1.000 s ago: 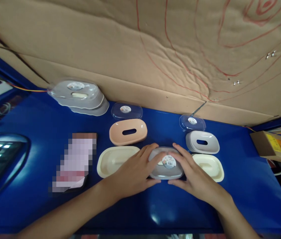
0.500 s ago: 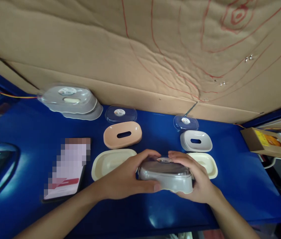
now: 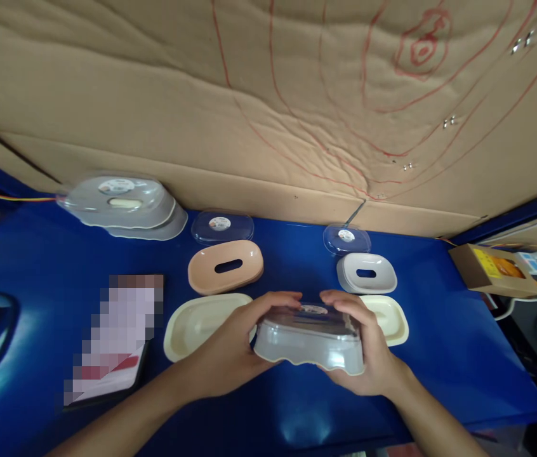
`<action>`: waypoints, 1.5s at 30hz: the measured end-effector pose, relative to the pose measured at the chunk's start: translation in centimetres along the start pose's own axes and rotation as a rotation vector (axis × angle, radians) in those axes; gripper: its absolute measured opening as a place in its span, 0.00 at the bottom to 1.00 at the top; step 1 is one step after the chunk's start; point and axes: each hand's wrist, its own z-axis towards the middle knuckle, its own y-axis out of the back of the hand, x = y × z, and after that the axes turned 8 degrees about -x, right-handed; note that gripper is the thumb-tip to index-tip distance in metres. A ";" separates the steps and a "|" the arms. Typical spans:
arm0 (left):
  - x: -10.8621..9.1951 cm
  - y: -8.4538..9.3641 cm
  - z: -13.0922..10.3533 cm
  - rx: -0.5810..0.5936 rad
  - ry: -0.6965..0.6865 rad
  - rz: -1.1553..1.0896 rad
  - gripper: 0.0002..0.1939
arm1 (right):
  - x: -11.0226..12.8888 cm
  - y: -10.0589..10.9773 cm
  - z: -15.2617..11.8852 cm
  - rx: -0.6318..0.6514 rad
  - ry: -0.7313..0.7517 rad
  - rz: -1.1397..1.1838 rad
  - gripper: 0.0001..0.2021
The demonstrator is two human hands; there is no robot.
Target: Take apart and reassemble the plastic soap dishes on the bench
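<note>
Between my two hands is a grey soap box [image 3: 310, 348] with a wavy lower edge and a clear lid [image 3: 309, 319] that bears a round sticker. My left hand [image 3: 235, 346] is wrapped round its left end, the thumb now out of sight beneath. Round the right end curls my right hand [image 3: 368, 346], fingertips on the lid. Behind my left hand lies a cream tray [image 3: 187, 324], partly covered by it. Another cream tray [image 3: 395, 320] shows past my right hand. Farther back are a peach slotted dish [image 3: 202, 270] and a white slotted dish [image 3: 380, 276].
Clear lids lie at the back, one on the left [image 3: 202, 228] and one on the right [image 3: 361, 241]. Stacked grey boxes [image 3: 154, 222] stand at the back left. A phone [image 3: 119, 330] lies left, partly blurred out. A cardboard box [image 3: 468, 270] sits right; a cardboard wall [image 3: 154, 127] rises behind.
The grey box has tilted, showing more of its wavy lower edge. My left thumb has gone from its front face to underneath. The whole view has shifted slightly.
</note>
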 end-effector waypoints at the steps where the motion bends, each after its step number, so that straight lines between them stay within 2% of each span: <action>1: 0.0 0.0 -0.1 0.002 0.003 -0.019 0.30 | 0.0 0.0 0.0 0.008 -0.003 0.009 0.39; 3: 0.1 -0.3 -0.3 -0.028 0.018 -0.065 0.37 | -0.1 -0.3 -0.1 -0.011 0.011 0.044 0.38; 5: 0.5 -0.8 -0.6 -0.082 0.027 -0.111 0.44 | -0.5 -0.7 -0.4 -0.083 0.047 0.084 0.36; 10: 1.2 -1.8 -1.1 -0.137 -0.008 -0.126 0.48 | -1.4 -1.9 -0.7 -0.224 0.085 0.081 0.38; 16: 1.1 -1.7 -0.8 -0.122 -0.091 0.055 0.36 | -1.4 -1.9 -0.5 -0.232 0.107 0.088 0.36; 18: 1.5 -1.8 -0.7 -0.164 -0.158 0.085 0.35 | -1.4 -1.9 -0.6 -0.211 0.087 0.107 0.36; 21: 2.4 -1.9 -0.7 -0.230 -0.295 0.158 0.38 | -1.2 -2.1 -0.8 -0.226 0.017 0.147 0.37; 23: 3.0 -2.0 -0.8 -0.221 -0.360 0.211 0.41 | -1.1 -2.4 -0.9 -0.254 -0.022 0.199 0.38; 26: 3.5 -1.9 -0.9 -0.172 -0.381 0.290 0.46 | -1.0 -3.0 -0.8 -0.275 -0.106 0.247 0.36; 29: 3.8 -1.8 -0.8 -0.200 -0.367 0.383 0.47 | -1.1 -3.4 -0.6 -0.270 -0.167 0.230 0.32; 33: 4.1 -1.6 -0.6 -0.253 -0.452 0.501 0.47 | -1.3 -3.6 -0.7 -0.281 -0.125 0.225 0.30; 39: 4.0 -1.1 -0.7 -0.324 -0.711 0.737 0.44 | -1.5 -3.6 -1.3 -0.306 -0.020 0.170 0.39; 41: 3.7 -1.0 -0.7 -0.357 -0.753 0.812 0.43 | -1.6 -3.4 -1.4 -0.296 -0.010 0.145 0.40; 45: 3.0 -0.8 -0.7 -0.352 -0.774 0.871 0.38 | -2.0 -2.7 -1.2 -0.252 0.031 0.130 0.43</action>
